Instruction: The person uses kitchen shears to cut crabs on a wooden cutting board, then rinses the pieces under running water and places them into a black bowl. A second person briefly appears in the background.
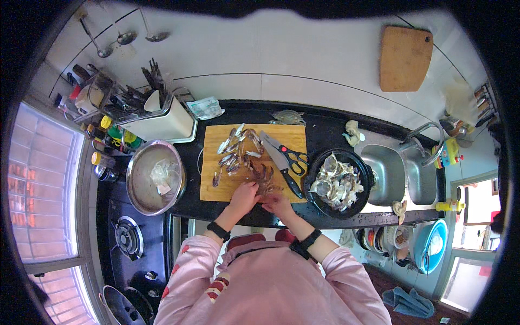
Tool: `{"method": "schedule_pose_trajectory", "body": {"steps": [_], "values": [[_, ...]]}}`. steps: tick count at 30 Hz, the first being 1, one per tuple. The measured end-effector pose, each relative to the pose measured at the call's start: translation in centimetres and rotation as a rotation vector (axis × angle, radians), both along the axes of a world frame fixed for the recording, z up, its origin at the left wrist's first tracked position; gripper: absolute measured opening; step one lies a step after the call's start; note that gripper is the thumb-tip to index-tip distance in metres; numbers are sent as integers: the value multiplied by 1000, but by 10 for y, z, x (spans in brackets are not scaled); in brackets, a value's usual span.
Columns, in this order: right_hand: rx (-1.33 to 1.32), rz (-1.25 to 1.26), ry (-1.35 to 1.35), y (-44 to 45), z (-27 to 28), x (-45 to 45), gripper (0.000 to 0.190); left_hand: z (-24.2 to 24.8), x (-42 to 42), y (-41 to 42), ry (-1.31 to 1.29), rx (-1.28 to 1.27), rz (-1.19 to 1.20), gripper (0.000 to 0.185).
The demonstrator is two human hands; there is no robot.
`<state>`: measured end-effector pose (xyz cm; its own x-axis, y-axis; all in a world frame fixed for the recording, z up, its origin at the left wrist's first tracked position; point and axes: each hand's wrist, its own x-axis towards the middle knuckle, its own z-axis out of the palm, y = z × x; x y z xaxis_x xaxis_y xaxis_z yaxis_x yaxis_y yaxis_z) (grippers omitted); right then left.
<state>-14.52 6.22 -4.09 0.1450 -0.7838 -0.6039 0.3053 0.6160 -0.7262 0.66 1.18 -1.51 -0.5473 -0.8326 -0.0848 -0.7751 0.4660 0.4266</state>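
At the front edge of the wooden cutting board (pixel 292 134), my left hand (pixel 243 197) has its fingers curled in against brownish, striped seafood pieces (pixel 266 178). My right hand (pixel 278 204) meets it from the other side, fingertips close to the left ones. It is blurred, and whatever lies between the two hands is mostly hidden. Farther back on the board is a loose pile of dark-and-white seafood strips (pixel 235 152). A black-handled kitchen knife (pixel 276 154) lies aslant to the right of the pieces, and black scissors (pixel 295 157) rest beside it, partly over its blade.
Right of the board, a black pan (pixel 369 178) holds pale, translucent seafood pieces (pixel 339 183); a double steel sink (pixel 384 174) follows. On the left stand a steel bowl (pixel 134 178) with whitish scraps, a gas burner (pixel 129 237) and a white utensil box (pixel 170 126).
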Motion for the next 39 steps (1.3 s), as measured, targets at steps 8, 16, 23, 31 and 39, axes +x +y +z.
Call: {"method": "schedule_pose_trajectory", "body": {"steps": [8, 16, 23, 31, 39], "values": [[66, -210, -88, -8, -5, 10, 21, 4, 2, -11, 342, 244, 177, 37], [59, -160, 48, -16, 1, 2, 19, -9, 5, -11, 411, 274, 120, 36], [-119, 9, 333, -22, 1, 3, 20, -11, 0, -13, 408, 171, 146, 37], [-187, 110, 465, -31, 7, 2, 19, -6, -9, -18, 191, 268, 73, 34], [-87, 195, 546, -49, 26, 6, 16, -4, -8, -30, 170, 381, -6, 31]]}}
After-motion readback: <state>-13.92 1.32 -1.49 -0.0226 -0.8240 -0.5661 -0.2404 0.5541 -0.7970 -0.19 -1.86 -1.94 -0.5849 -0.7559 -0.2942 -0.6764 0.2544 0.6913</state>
